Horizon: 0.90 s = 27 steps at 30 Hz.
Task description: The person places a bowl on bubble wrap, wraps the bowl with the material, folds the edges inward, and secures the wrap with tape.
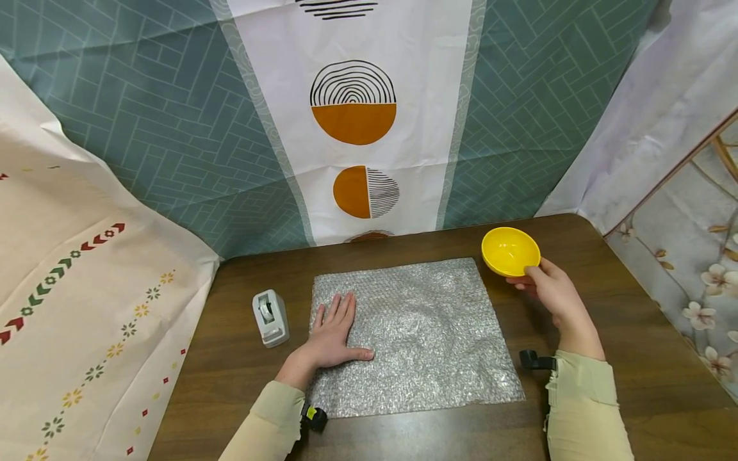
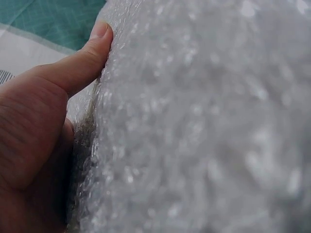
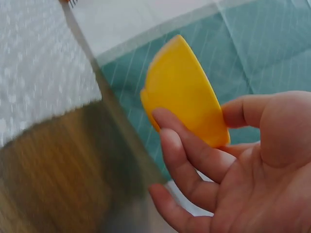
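A yellow bowl point(image 1: 506, 248) is in my right hand point(image 1: 556, 291), beyond the back right corner of the bubble wrap point(image 1: 421, 339). The thumb lies over the rim and the fingers are under the outer wall; in the right wrist view the bowl point(image 3: 182, 92) is off the table. My left hand point(image 1: 334, 333) rests on the left side of the bubble wrap with its fingers spread and straight. In the left wrist view the thumb point(image 2: 87, 58) lies along the bubble wrap point(image 2: 204, 116), which fills most of that view.
A white tape dispenser point(image 1: 270, 318) stands on the brown wooden table point(image 1: 230, 390), left of the bubble wrap. Patterned cloth point(image 1: 190, 128) hangs behind the table's back edge, and more cloth point(image 1: 680, 256) with flowers borders the right side.
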Each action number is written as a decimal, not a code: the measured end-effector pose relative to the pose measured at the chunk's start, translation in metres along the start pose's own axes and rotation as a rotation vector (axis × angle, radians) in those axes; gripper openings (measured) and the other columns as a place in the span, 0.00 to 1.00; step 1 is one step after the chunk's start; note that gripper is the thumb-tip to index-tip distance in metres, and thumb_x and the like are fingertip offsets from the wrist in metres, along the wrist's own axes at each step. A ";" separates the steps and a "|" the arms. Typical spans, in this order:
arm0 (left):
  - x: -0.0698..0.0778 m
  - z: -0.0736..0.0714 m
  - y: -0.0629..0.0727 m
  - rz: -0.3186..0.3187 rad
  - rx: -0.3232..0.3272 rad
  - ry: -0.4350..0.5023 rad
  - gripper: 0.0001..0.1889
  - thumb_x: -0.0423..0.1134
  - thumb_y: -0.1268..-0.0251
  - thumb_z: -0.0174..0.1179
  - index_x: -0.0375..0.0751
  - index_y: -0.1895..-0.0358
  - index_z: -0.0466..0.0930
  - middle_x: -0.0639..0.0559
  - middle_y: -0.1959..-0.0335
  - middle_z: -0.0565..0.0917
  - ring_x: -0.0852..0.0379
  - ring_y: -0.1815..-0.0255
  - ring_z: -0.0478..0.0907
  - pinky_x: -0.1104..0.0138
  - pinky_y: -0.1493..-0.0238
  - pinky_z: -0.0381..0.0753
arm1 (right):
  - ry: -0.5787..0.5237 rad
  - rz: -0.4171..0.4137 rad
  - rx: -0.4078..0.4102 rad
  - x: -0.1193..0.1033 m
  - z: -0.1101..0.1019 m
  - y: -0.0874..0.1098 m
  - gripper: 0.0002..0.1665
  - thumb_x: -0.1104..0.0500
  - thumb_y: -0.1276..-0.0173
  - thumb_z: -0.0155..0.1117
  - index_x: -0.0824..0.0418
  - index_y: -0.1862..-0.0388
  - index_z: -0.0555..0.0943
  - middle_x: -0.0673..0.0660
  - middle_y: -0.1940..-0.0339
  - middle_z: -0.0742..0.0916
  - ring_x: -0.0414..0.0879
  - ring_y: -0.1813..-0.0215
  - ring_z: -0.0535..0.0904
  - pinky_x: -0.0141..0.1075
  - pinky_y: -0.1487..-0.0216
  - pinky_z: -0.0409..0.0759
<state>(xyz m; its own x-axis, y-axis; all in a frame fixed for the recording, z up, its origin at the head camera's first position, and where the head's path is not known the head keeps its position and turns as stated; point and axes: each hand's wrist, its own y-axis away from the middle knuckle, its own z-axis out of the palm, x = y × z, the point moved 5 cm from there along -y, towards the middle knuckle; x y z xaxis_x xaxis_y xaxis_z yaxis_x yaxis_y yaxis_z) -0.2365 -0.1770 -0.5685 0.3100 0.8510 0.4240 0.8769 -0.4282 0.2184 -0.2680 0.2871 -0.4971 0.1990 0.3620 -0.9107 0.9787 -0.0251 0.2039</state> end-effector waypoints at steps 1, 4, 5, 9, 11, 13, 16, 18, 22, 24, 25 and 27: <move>0.000 0.000 0.000 0.002 0.001 0.000 0.73 0.82 0.44 0.64 0.47 0.13 0.26 0.53 0.12 0.28 0.49 0.13 0.20 0.44 0.19 0.19 | 0.009 -0.022 -0.021 -0.004 0.003 0.001 0.39 0.44 0.10 0.41 0.70 0.16 0.58 0.58 0.44 0.90 0.41 0.49 0.83 0.40 0.43 0.78; -0.001 0.001 -0.001 0.005 0.006 0.000 0.73 0.83 0.45 0.63 0.47 0.13 0.26 0.53 0.12 0.28 0.49 0.13 0.20 0.44 0.19 0.19 | 0.029 -0.079 -0.085 -0.017 0.014 0.003 0.38 0.45 0.10 0.42 0.70 0.17 0.59 0.65 0.41 0.88 0.45 0.47 0.84 0.38 0.43 0.80; -0.001 0.001 -0.001 0.005 0.006 -0.003 0.73 0.83 0.45 0.62 0.47 0.13 0.26 0.53 0.12 0.28 0.49 0.13 0.20 0.44 0.19 0.19 | 0.033 -0.097 -0.102 -0.021 0.018 0.004 0.37 0.46 0.10 0.43 0.71 0.17 0.59 0.67 0.41 0.88 0.47 0.46 0.85 0.38 0.43 0.81; -0.002 0.000 -0.002 0.006 0.014 -0.004 0.73 0.83 0.45 0.63 0.46 0.13 0.27 0.52 0.12 0.29 0.50 0.13 0.20 0.44 0.19 0.19 | 0.046 -0.137 -0.158 -0.032 0.031 0.007 0.36 0.49 0.10 0.45 0.73 0.17 0.59 0.69 0.41 0.87 0.54 0.45 0.85 0.41 0.39 0.82; -0.002 0.000 -0.001 0.005 0.015 -0.005 0.73 0.83 0.45 0.63 0.46 0.12 0.27 0.52 0.12 0.29 0.50 0.13 0.21 0.44 0.19 0.19 | 0.054 -0.144 -0.177 -0.035 0.038 0.009 0.36 0.49 0.10 0.45 0.73 0.17 0.58 0.69 0.42 0.87 0.56 0.45 0.85 0.45 0.38 0.81; 0.000 0.000 0.000 0.005 0.013 -0.001 0.73 0.82 0.45 0.64 0.45 0.12 0.28 0.52 0.12 0.30 0.49 0.13 0.21 0.44 0.19 0.20 | 0.056 -0.147 -0.204 -0.037 0.046 0.010 0.36 0.51 0.10 0.46 0.73 0.17 0.58 0.68 0.43 0.88 0.57 0.45 0.84 0.50 0.38 0.81; 0.002 -0.001 0.001 0.002 0.007 0.004 0.72 0.81 0.44 0.64 0.45 0.12 0.28 0.52 0.12 0.29 0.49 0.13 0.21 0.44 0.19 0.20 | 0.045 -0.151 -0.251 -0.041 0.059 0.013 0.36 0.53 0.10 0.47 0.73 0.16 0.56 0.66 0.45 0.89 0.58 0.46 0.84 0.53 0.40 0.81; 0.003 -0.002 0.002 0.000 0.006 0.009 0.72 0.80 0.44 0.65 0.45 0.12 0.28 0.51 0.11 0.30 0.49 0.13 0.22 0.44 0.18 0.21 | 0.032 -0.154 -0.287 -0.045 0.069 0.016 0.36 0.54 0.11 0.48 0.74 0.16 0.56 0.65 0.47 0.88 0.60 0.46 0.84 0.55 0.40 0.81; 0.003 -0.001 0.002 -0.003 0.011 0.001 0.73 0.81 0.44 0.65 0.44 0.12 0.29 0.51 0.11 0.30 0.48 0.12 0.22 0.44 0.18 0.20 | 0.039 -0.158 -0.348 -0.051 0.092 0.021 0.36 0.55 0.13 0.51 0.75 0.17 0.57 0.63 0.49 0.88 0.59 0.47 0.85 0.57 0.39 0.82; 0.002 0.000 0.001 0.000 0.021 0.002 0.73 0.81 0.45 0.65 0.44 0.12 0.30 0.51 0.11 0.31 0.48 0.12 0.23 0.44 0.19 0.20 | 0.054 -0.152 -0.378 -0.053 0.105 0.024 0.37 0.56 0.14 0.52 0.75 0.17 0.57 0.63 0.48 0.88 0.58 0.47 0.86 0.57 0.39 0.83; 0.001 0.000 0.001 0.001 0.025 0.003 0.73 0.82 0.46 0.64 0.44 0.12 0.30 0.51 0.11 0.31 0.48 0.12 0.23 0.44 0.19 0.20 | 0.056 -0.155 -0.398 -0.053 0.111 0.024 0.38 0.56 0.14 0.52 0.76 0.17 0.57 0.63 0.46 0.87 0.58 0.47 0.87 0.57 0.39 0.83; -0.001 0.001 -0.001 -0.001 0.028 0.001 0.74 0.83 0.47 0.64 0.45 0.12 0.30 0.51 0.11 0.31 0.48 0.12 0.23 0.44 0.19 0.20 | 0.067 -0.160 -0.429 -0.056 0.124 0.027 0.38 0.58 0.15 0.52 0.76 0.17 0.57 0.64 0.47 0.87 0.58 0.49 0.87 0.56 0.41 0.85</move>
<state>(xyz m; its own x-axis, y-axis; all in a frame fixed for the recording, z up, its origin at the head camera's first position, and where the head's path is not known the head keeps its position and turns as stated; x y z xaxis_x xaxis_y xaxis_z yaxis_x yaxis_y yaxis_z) -0.2367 -0.1769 -0.5700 0.3087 0.8511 0.4247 0.8872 -0.4186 0.1942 -0.2467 0.1504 -0.4858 0.0292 0.3898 -0.9204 0.8845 0.4188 0.2055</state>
